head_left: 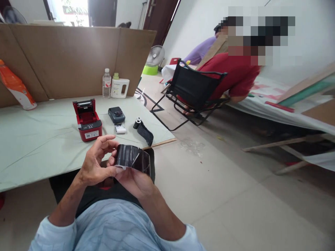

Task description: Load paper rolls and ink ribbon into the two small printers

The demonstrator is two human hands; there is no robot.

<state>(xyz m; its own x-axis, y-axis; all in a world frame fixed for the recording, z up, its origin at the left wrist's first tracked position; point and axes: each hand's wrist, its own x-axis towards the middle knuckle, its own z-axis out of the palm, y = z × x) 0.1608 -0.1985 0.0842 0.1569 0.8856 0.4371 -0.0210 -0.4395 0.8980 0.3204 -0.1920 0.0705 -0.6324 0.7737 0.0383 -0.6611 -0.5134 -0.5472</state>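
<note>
A wide strip of glossy black ribbon (133, 158) is held above my lap, in front of the table's edge. My left hand (98, 164) grips its left end, with the thumb at the lower edge and fingers partly curled behind. From below, my right hand (137, 181) supports the ribbon, its fingers mostly hidden by it. Beyond my hands, a red label printer (90, 134) sits with its lid up. To its right are a small dark grey printer (116, 115), a white paper roll (120, 129) and a black ribbon with a roll core (144, 133).
A cardboard screen (78, 62) stands along the table's (39, 139) back. Before it are a water bottle (106, 83), a white jug (119, 88) and an orange bottle (17, 85). At right, a person in a red shirt (222, 69) sits on a black folding chair (193, 83).
</note>
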